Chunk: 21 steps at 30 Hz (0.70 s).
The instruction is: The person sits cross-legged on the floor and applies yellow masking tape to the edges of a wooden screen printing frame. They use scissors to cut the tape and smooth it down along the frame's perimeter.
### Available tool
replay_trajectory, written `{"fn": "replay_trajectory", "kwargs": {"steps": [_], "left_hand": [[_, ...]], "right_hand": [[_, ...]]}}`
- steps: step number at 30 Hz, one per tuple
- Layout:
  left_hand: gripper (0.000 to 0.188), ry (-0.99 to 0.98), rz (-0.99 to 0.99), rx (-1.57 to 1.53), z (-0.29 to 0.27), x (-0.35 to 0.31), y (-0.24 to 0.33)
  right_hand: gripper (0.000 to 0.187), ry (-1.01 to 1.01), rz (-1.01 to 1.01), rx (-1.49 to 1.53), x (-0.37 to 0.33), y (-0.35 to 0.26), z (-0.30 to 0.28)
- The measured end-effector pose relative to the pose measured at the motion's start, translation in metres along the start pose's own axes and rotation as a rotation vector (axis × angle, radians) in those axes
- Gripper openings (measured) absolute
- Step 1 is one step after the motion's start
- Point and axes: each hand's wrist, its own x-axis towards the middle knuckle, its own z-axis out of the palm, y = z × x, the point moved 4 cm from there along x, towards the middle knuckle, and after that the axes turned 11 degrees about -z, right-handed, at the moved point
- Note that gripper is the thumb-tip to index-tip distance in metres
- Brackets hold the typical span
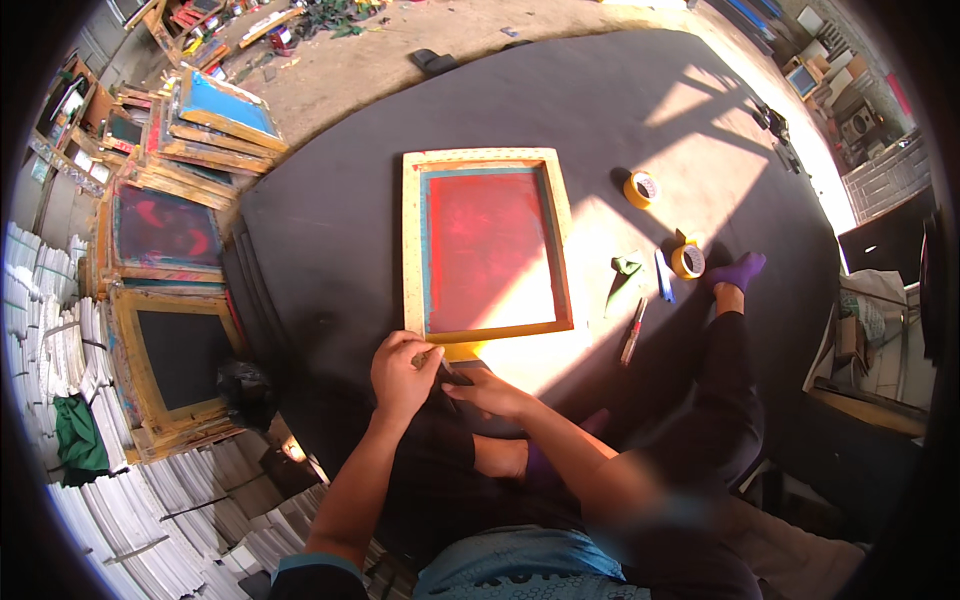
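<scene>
A wooden screen-printing frame (pixel 412 240) with red-stained mesh lies flat on the black surface in front of me. Along its near side runs a strip of yellow tape (pixel 463 351). At the strip's left end, my left hand (pixel 402 378) is closed, thumb and fingers pinched together against the tape. Just to the right, my right hand (pixel 490 391) is closed around a small dark tool (pixel 452 376); the fingers hide much of it, and I cannot tell its kind. The tool reaches into the gap between both hands, below the frame's near edge.
Two yellow tape rolls (pixel 641 189) (pixel 688 261), a green cloth (pixel 627 266), a blue tool (pixel 664 276) and a slim red-handled tool (pixel 633 332) lie right of the frame. My purple-socked foot (pixel 740 272) rests beyond them. Stacked screen frames (pixel 215 140) and paper bundles (pixel 150 535) line the left.
</scene>
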Motion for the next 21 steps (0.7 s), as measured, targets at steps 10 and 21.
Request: {"fn": "replay_trajectory", "kwargs": {"steps": [10,21], "left_hand": [[0.051,-0.547,0.348,0.366,0.102,-0.030,0.020],[0.063,-0.600,0.494,0.596,0.148,-0.053,0.000]], "right_hand": [[0.047,0.417,0.060,0.545,-0.096,0.100,-0.045],[0.046,0.600,0.298,0.520,-0.092,0.088,-0.065]]}}
